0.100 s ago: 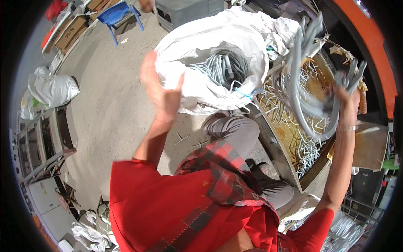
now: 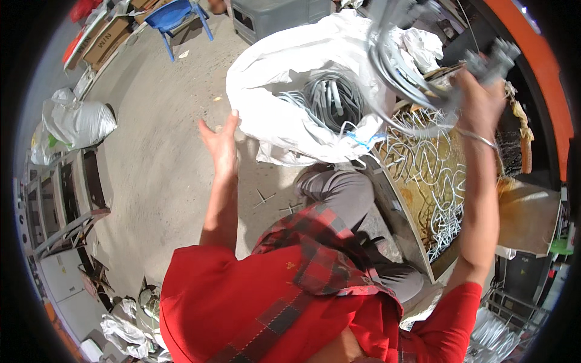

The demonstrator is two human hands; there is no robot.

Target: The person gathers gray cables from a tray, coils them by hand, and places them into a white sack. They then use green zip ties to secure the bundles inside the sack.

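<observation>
A bundle of looped grey tubing (image 2: pixel 445 115) is gripped in my right hand (image 2: pixel 481 103), over the metal bin's far end. Its loops, smeared by motion, reach left across the right rim of a large white woven sack (image 2: pixel 260 66). More grey tubing (image 2: pixel 333 103) lies curled inside that sack. My left hand (image 2: pixel 221 145) is open at the sack's left side, fingers spread and nothing in them. Its thumb tip is close to the sack; I cannot tell if it touches. A blue tie (image 2: pixel 363 142) hangs at the sack's near right edge.
A metal bin (image 2: pixel 399 209) on the right holds many thin white bent strips (image 2: pixel 448 187). Behind the sack stands a grey plastic crate (image 2: pixel 278 21), with a blue stool (image 2: pixel 172 18) to its left. An orange frame (image 2: pixel 541 72) rises at far right; a metal rack (image 2: pixel 72 187) stands left.
My right hand has swung up and left with the grey tubing, bringing its loops over the sack's right rim. The left hand has come down, away from the sack's side.
</observation>
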